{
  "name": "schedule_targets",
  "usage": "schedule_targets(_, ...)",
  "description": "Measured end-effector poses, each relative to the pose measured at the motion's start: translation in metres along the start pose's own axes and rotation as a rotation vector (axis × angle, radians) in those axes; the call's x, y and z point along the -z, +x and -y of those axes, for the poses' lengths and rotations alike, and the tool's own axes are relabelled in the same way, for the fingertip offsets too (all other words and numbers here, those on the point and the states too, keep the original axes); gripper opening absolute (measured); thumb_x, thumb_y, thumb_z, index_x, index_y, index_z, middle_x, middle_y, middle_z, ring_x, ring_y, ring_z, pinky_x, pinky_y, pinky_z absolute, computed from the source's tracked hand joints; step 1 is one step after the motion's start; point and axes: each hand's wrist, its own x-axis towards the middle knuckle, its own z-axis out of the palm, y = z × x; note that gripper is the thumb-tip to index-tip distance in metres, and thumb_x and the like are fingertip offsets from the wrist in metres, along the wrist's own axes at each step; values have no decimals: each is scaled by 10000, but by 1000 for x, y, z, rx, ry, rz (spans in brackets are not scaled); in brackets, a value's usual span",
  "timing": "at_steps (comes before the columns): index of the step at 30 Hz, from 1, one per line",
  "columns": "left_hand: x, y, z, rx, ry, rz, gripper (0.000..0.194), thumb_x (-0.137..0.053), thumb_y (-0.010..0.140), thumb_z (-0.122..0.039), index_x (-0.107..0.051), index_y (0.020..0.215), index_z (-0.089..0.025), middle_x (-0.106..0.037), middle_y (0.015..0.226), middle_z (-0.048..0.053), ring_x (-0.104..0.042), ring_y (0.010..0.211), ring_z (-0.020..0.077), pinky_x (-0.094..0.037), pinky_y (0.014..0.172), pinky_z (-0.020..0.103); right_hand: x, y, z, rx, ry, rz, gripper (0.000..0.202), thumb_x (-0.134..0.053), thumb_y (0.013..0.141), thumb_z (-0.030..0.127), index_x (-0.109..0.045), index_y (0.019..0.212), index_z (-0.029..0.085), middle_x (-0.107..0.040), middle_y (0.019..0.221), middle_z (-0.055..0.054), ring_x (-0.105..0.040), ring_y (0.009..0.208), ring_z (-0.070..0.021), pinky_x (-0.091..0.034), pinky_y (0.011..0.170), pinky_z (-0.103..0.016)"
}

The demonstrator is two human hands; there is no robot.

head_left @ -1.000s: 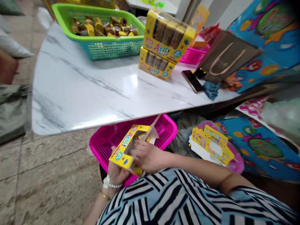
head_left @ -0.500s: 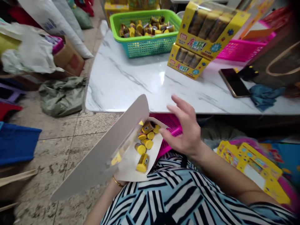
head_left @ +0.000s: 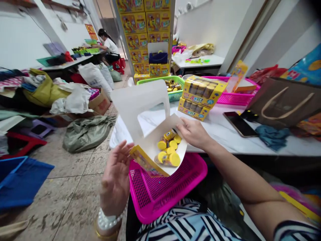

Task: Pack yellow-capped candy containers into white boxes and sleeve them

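One big white table (head_left: 210,135) with grey lines on it is in front of the person. Behind it, yellow boxes are piled up in a tall stack (head_left: 136,42). A brown paper bag (head_left: 283,100) with a loop handle is at the right of the table. A bright pink basket (head_left: 163,190) is down by the table's near edge, close to the striped shirt (head_left: 195,227). On the table, a green basket (head_left: 175,97) is partly hidden by the big white flap of an open box (head_left: 155,141). This open box is tipped above the pink basket, and its flap sticks up with a hole cut in it. Next to the green basket, two packed boxes (head_left: 202,93) sit one on top of the other. The right hand (head_left: 194,134) pinches the far side of the open box. The left hand (head_left: 115,180) has its fingers spread, at the box's left end; I cannot tell if the tips touch it. A black phone (head_left: 239,124) lies on the table near the paper bag. Smallest are the little tubs (head_left: 173,144) with yellow lids, lying in a heap inside the open box.
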Motion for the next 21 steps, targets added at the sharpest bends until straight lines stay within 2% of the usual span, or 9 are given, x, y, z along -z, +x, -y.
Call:
schedule_targets(2,-9,23,-8,-80,153,66,778,-762,713,-614,-581,1363,-227,-632,1340,74,-565,1236,250,-460,1041,286,0,9,-1,-10,-26,-85,231,-465,923,277,-672,939,177,-736,837,-77,-669,782,-229,-458,696,-319)
schedule_targets(5,-21,64,-3,-97,341,104,632,-758,769,-455,-594,1343,-249,-642,1321,74,-583,1188,261,-468,1006,339,-14,18,-8,-28,-80,-160,246,-443,934,253,-665,993,163,-746,897,-114,-684,853,-256,-473,720,-334)
schedule_targets(9,-20,103,13,3,537,102,430,-792,745,-443,-722,1093,-201,-717,1059,76,-621,991,251,-485,886,355,-28,16,-21,-17,-122,-127,202,-502,920,254,-671,904,144,-726,741,-111,-668,686,-247,-469,632,-333)
schedule_targets(11,-14,108,20,27,515,78,410,-749,786,-498,-724,1051,-185,-723,1012,76,-632,934,234,-487,847,350,-24,6,-21,2,-116,-153,227,-546,918,294,-671,1025,139,-750,864,-119,-678,746,-245,-496,657,-341)
schedule_targets(13,-9,106,25,34,477,67,435,-682,834,-551,-715,1056,-179,-727,1030,86,-648,935,230,-491,844,351,-14,-8,-12,78,-105,-290,303,-561,931,323,-641,1167,150,-735,1068,-138,-676,906,-257,-525,754,-377)
schedule_targets(15,-5,98,28,40,444,66,444,-654,854,-566,-713,1071,-183,-726,1074,94,-658,1006,240,-497,883,356,-4,-23,2,224,-80,-404,294,-571,945,324,-643,1186,171,-716,1127,-133,-649,997,-263,-523,849,-411)
schedule_targets(17,-3,88,32,52,415,71,447,-651,865,-554,-707,1117,-189,-721,1121,103,-647,1103,254,-498,931,363,-3,-33,16,383,-63,-336,282,-599,947,356,-671,1153,179,-733,1058,-115,-642,978,-261,-514,886,-424)
schedule_targets(19,-2,80,34,68,399,64,475,-664,858,-551,-698,1166,-191,-719,1146,112,-639,1144,266,-512,937,374,-10,-38,26,456,-104,-109,341,-632,929,415,-686,1152,163,-746,992,-109,-646,924,-265,-513,862,-429)
schedule_targets(21,-2,74,36,87,401,38,506,-689,833,-565,-703,1171,-188,-729,1130,118,-650,1125,277,-537,896,379,-21,-40,30,452,-175,91,324,-652,910,433,-718,1060,153,-747,903,-108,-656,859,-264,-509,807,-415)
